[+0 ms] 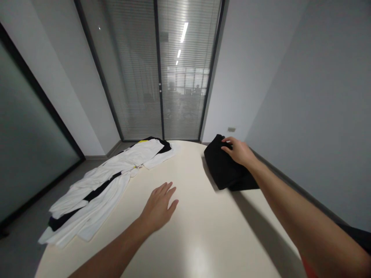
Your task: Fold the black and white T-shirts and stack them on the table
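On the right part of the cream table (199, 216) is a folded black cloth item (222, 166), with one part of it raised off the surface. My right hand (236, 150) is at its upper edge, thumb and fingers spread apart and touching the fabric. Over the middle of the table is my left hand (159, 204), palm down, fingers stretched out, holding nothing. White and black garments (107, 173) lie layered along the table's left edge, away from both hands.
Beyond the far table edge stands a glass partition with blinds (139, 77) and a dark frame. A grey wall (324, 108) rises on the right. A dark-framed glass panel (26, 135) is at the left. Something black (358, 236) shows at the right edge.
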### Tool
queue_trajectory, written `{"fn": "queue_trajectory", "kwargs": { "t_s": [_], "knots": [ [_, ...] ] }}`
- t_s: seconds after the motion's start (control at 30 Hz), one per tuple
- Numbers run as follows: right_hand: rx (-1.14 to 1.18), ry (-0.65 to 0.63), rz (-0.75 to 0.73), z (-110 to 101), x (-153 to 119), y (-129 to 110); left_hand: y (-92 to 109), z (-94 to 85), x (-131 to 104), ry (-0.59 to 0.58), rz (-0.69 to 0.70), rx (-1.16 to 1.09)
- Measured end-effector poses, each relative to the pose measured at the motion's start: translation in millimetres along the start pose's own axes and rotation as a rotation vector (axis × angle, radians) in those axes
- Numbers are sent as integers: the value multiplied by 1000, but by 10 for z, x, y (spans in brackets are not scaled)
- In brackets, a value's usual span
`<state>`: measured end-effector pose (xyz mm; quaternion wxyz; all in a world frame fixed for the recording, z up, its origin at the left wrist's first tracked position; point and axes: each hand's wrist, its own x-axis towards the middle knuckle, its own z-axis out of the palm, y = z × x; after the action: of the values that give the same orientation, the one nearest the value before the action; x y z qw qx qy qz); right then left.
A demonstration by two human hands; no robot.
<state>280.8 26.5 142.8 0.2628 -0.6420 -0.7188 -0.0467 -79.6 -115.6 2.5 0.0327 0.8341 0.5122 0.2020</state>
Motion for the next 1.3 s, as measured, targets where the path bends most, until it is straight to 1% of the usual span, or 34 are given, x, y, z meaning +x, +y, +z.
{"fn": "queue_trajectory", "kwargs": {
  "t_s": [0.1,0.17,0.23,0.3,0.37,0.43,0.6,0.77,0.83,0.9,1.0,1.03,1.1,1.17,1.2,1.3],
  "knots": [
    [9,32,32,-30,133,273,4,-12,7,-6,0,1],
    [-4,16,34,0,153,479,7,-19,11,-9,0,5],
    [-52,-8,54,73,114,683,8,-21,13,-13,-1,8],
    [-112,-37,110,170,42,860,7,-18,13,-12,0,11],
    [-149,-80,147,262,-21,987,3,-13,12,-7,3,16],
    [-141,-95,149,322,-46,1056,-1,-7,12,-3,5,21],
    [-130,-84,129,328,12,1080,-5,4,17,0,5,23],
    [-220,-90,218,345,-3,1042,0,11,13,-3,-8,33],
    [-305,-67,228,364,-17,971,3,9,13,-5,-8,28],
    [-384,-51,201,386,-18,854,5,5,15,-8,-9,26],
    [-375,-51,147,459,-13,659,7,2,19,-7,-8,27],
    [-348,-63,145,504,-19,612,7,3,20,-5,-7,27],
    [-291,-135,193,623,-52,576,6,5,17,-3,-6,27],
    [-239,-241,289,761,-111,615,5,6,11,-2,-5,28],
    [-217,-273,330,823,-144,651,5,7,8,0,-3,26],
    [-188,-284,364,918,-219,738,6,3,4,14,2,18]
  ]
}}
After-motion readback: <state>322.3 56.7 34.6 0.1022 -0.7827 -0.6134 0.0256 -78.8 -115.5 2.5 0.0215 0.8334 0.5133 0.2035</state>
